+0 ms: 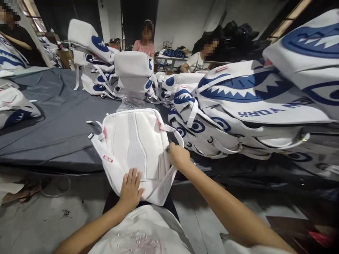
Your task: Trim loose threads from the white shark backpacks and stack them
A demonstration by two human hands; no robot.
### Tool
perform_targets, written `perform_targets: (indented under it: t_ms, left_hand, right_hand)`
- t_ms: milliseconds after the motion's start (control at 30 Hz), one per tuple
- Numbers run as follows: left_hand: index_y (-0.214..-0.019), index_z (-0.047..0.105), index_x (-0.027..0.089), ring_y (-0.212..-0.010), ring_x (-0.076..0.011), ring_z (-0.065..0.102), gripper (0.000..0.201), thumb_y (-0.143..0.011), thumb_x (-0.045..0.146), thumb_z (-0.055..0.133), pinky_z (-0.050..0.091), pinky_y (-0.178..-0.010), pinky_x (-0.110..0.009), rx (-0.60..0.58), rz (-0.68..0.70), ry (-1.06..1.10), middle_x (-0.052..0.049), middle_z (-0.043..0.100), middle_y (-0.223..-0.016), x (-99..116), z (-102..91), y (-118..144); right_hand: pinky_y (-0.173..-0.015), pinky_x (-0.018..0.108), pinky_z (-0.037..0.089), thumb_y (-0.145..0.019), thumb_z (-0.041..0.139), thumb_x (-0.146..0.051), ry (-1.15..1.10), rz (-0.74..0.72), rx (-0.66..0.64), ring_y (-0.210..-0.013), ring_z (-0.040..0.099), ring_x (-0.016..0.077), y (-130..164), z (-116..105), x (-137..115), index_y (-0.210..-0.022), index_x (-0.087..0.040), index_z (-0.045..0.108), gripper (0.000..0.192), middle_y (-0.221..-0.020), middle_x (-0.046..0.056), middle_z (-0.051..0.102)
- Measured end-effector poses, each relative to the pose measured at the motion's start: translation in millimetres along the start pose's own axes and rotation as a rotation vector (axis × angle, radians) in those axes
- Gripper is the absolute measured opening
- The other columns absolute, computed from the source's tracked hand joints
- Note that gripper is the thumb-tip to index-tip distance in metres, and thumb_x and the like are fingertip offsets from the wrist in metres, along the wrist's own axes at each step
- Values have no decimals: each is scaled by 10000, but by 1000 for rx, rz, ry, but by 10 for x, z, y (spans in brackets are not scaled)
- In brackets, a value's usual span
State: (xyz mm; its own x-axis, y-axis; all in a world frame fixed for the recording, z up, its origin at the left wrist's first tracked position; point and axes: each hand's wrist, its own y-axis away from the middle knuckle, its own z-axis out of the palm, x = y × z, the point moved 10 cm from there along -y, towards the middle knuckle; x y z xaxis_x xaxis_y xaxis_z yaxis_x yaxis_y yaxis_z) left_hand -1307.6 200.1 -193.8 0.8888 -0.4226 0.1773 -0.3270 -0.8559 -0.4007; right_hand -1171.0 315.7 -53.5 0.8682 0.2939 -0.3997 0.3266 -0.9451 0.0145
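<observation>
A white backpack [137, 144] rests at the table's near edge, its padded back panel turned up toward me. My left hand [131, 187] lies on the lower part of the panel with its fingers stretched out. At the bag's right side my right hand [178, 155] is closed beside the right shoulder strap [172, 132]; a small dark bit shows at its fingertips, too hidden to name. The left shoulder strap [97, 144] hangs out to the side, with a dark buckle [90, 135] and a small red label [108, 159].
Stacked white bags with blue shark-face prints [238, 88] fill the right of the dark-covered table [60, 123]. More bags [134, 67] stand at the back, another bag [18, 106] at the left. Several people are beyond the table, including a person in a striped top [144, 47].
</observation>
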Motion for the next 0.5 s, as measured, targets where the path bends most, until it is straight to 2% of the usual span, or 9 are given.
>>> perform_targets:
  t_ms: [67,133,200,267,300,333,400,433,500]
  left_hand:
    - [-1409,553,196,-1367,-378,485,566,-894,429,588,400,-1065,-531,39,54,1,-194,514,-1486,24,-44,93]
    - [-1345,598,201,-1277,-325,549,469,-921,399,570,404,-1047,-477,104,141,38,-170,606,-1377,15,-298,-69]
    - [-1288,617,189,-1202,-269,575,361,-965,302,503,385,-1060,-439,162,257,64,-137,665,-1257,22,-647,-541]
    - [-1271,614,199,-1246,-266,540,338,-988,294,457,357,-1086,-440,168,392,-4,-119,652,-1279,85,-901,-1216]
    - [-1261,618,191,-1280,-289,516,341,-994,324,453,336,-1098,-471,117,416,-62,-131,628,-1323,91,-928,-1586]
    - [-1202,643,161,-1232,-308,540,341,-996,363,462,341,-1081,-497,29,459,-101,-155,643,-1279,120,-884,-1914]
    - [-1034,689,133,-1004,-288,619,354,-977,433,511,406,-952,-478,-146,574,-132,-147,706,-1046,220,-711,-2351]
    - [-955,698,140,-905,-263,627,361,-966,460,532,419,-893,-451,-216,635,-131,-121,714,-941,279,-616,-2452]
    - [-851,696,171,-806,-220,617,380,-954,504,546,415,-824,-400,-314,749,-108,-69,711,-823,375,-463,-2486]
  right_hand:
    - [-686,304,446,-984,528,-318,45,203,19,-799,659,206,123,-51,511,-1176,-188,596,241,-948,66,715]
    - [-662,285,405,-968,543,-348,61,314,9,-850,678,233,187,22,722,-1216,-206,570,286,-979,65,733]
    - [-655,279,378,-977,524,-375,70,351,-13,-886,686,243,179,157,707,-1202,-207,563,283,-989,62,739]
    - [-644,287,353,-992,492,-352,87,375,-30,-885,693,256,150,264,632,-1194,-192,556,266,-976,77,742]
    - [-635,291,342,-993,492,-340,95,387,-41,-879,697,265,137,298,606,-1205,-185,547,269,-972,85,744]
    - [-627,295,335,-992,499,-334,101,397,-52,-876,701,274,126,320,594,-1218,-179,539,277,-973,93,745]
    - [-620,299,334,-991,515,-335,105,415,-78,-879,709,288,111,341,613,-1233,-173,529,291,-975,103,748]
    - [-617,302,337,-990,521,-340,111,426,-92,-879,713,294,109,350,639,-1238,-171,525,300,-970,106,749]
    - [-611,306,346,-990,521,-341,131,447,-122,-873,720,303,113,376,693,-1256,-165,513,319,-954,109,752]
